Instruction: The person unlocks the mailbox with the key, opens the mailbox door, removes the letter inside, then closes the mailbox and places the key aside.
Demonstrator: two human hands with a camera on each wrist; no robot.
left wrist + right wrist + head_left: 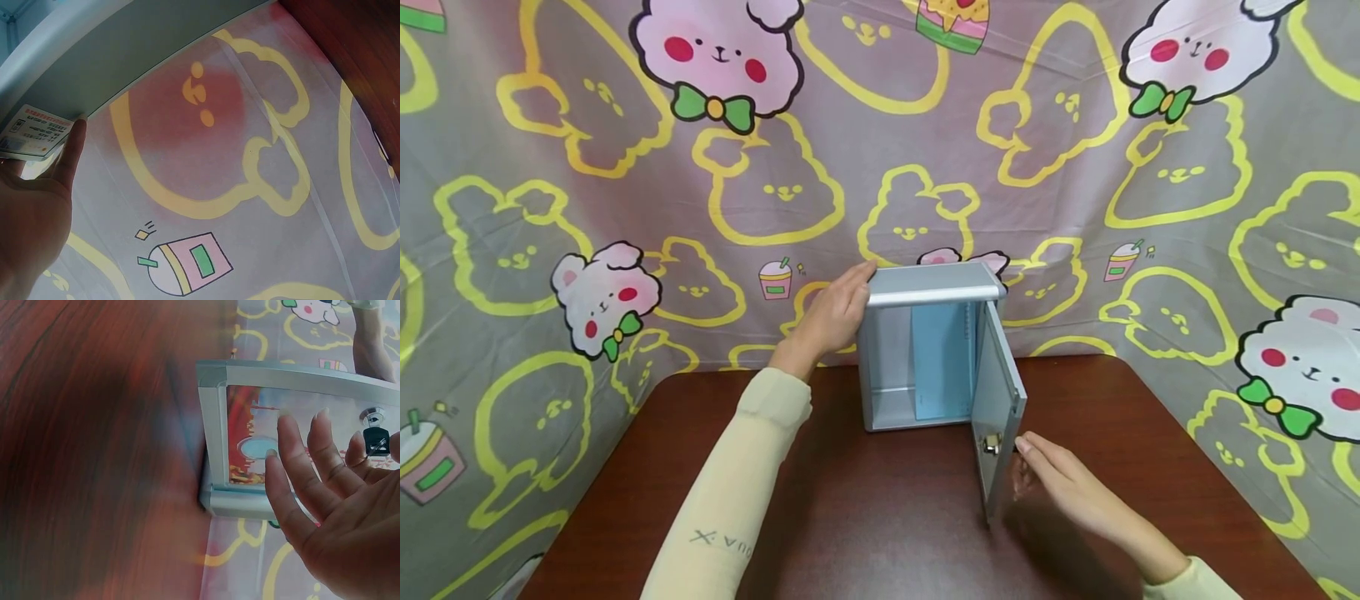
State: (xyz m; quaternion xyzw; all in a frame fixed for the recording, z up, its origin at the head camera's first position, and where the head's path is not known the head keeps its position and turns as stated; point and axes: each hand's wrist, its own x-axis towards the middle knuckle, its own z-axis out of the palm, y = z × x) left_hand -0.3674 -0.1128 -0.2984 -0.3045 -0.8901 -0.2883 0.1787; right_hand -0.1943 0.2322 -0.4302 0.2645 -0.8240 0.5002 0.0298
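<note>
A small silver metal box (937,286) stands on the table, its hinged door (997,400) swung outward on the right. My left hand (837,310) holds the box at its upper left corner; in the left wrist view, that hand (37,212) has a finger beside a printed label (39,132). My right hand (1063,475) is at the door's outer face. In the right wrist view, the right hand's (340,506) thumb and index finger pinch a black-headed key (377,442) in the door lock (373,417), other fingers spread. The lock's inner latch (992,443) shows on the door's inside.
Inside the box, a light blue panel (942,362) covers part of the interior. The dark reddish-brown wooden table (880,533) lies below. Behind and at both sides hangs a grey cloth (925,133) with cartoon rabbits and yellow outlines.
</note>
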